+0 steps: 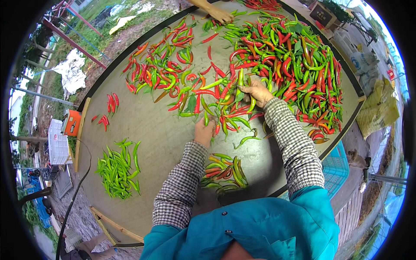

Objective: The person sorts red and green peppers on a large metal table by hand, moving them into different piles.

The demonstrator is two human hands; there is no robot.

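On a grey table (156, 130) lie many red and green chili peppers. My left hand (204, 130) is closed around a green chili pepper (206, 119), below the middle of the scattered peppers. My right hand (256, 93) is at the near edge of the large mixed heap (289, 65), its fingers at a green chili pepper (240, 78) and leaves; its grip is partly hidden. A pile of green peppers (118, 170) lies at the lower left. Nearer my body is a small group of mixed green and reddish peppers (224, 172). Small clusters of red peppers (112, 102) lie at the left.
Another person's hand (221, 14) reaches onto the table's far side. A dark rim and wooden strips (81, 133) edge the table. A blue plastic crate (336, 169) stands off the right edge, and a white crate (58, 143) and an orange box (72, 123) off the left.
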